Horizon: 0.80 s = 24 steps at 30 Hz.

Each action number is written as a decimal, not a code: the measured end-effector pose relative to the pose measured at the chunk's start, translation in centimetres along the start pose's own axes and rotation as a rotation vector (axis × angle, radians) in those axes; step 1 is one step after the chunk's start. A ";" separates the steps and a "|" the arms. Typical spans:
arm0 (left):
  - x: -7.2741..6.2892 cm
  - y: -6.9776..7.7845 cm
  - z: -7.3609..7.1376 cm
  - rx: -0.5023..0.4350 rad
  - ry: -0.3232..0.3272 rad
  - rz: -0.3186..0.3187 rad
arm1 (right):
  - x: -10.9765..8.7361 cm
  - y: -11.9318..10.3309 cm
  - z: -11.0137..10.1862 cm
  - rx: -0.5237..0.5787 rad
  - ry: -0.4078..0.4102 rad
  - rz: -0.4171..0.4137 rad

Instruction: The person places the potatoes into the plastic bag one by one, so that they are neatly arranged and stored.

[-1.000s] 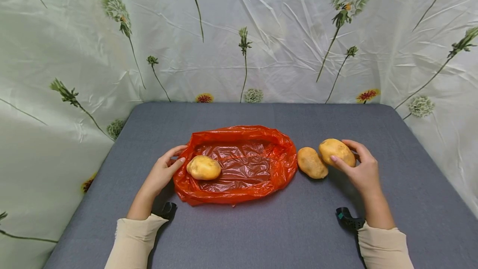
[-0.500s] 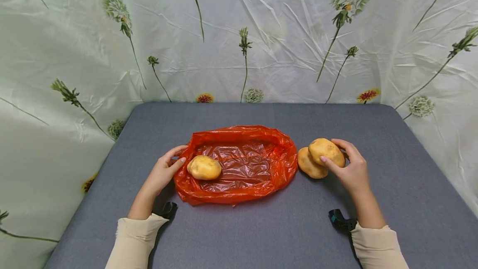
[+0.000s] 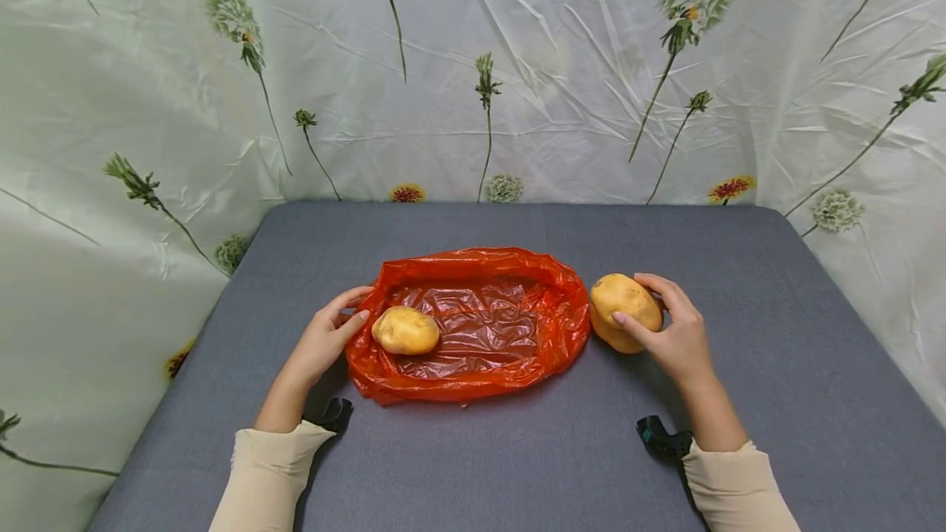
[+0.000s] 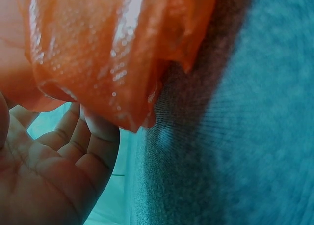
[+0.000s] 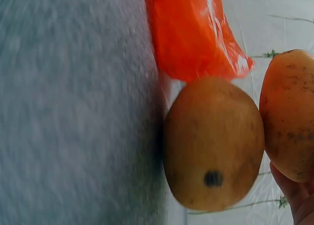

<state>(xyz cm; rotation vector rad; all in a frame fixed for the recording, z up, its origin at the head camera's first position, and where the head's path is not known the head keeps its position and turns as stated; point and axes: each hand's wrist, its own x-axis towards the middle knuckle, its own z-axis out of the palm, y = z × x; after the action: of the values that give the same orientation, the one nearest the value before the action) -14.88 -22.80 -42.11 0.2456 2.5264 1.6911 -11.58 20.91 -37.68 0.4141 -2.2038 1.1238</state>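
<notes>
A red plastic bag lies spread with its mouth up, and a potato sits inside near its left end. My left hand holds the bag's left edge between thumb and fingers; in the left wrist view, the plastic covers some fingertips. My right hand grips a second potato just right of the bag. A third potato is on the table against the bag's right end, mostly hidden under the held one in the head view. The right wrist view shows this lower potato with a dark spot.
The grey cloth-covered table runs back to a pale curtain printed with dandelions. Black wrist mounts sit on both forearms, close above the table.
My right hand has moved left with its potato, which now hangs over the potato on the table. The left hand, the bag and the potato inside have stayed put.
</notes>
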 end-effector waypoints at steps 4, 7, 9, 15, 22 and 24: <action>0.0 -0.1 0.0 -0.003 0.001 0.006 | 0.1 -0.4 0.6 0.021 -0.019 -0.020; 0.1 -0.1 0.0 -0.001 0.000 0.006 | 0.0 -0.4 1.2 0.030 -0.033 -0.024; 0.1 -0.2 0.0 0.001 -0.001 0.002 | 0.0 -0.1 1.7 0.035 -0.042 -0.021; 0.1 -0.3 -0.1 0.010 0.001 -0.010 | -0.3 2.3 3.2 0.056 -0.073 -0.003; 0.1 -0.2 -0.1 0.012 0.003 -0.008 | 0.0 1.6 4.7 0.095 -0.118 -0.015; 0.1 -0.1 -0.1 0.011 0.004 -0.005 | 0.1 1.4 5.2 0.105 -0.122 -0.025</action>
<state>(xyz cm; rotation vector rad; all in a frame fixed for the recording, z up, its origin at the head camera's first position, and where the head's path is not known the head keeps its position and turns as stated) -14.95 -22.90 -42.19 0.2364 2.5374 1.6778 -14.38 17.52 -40.81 0.5676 -2.2436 1.2335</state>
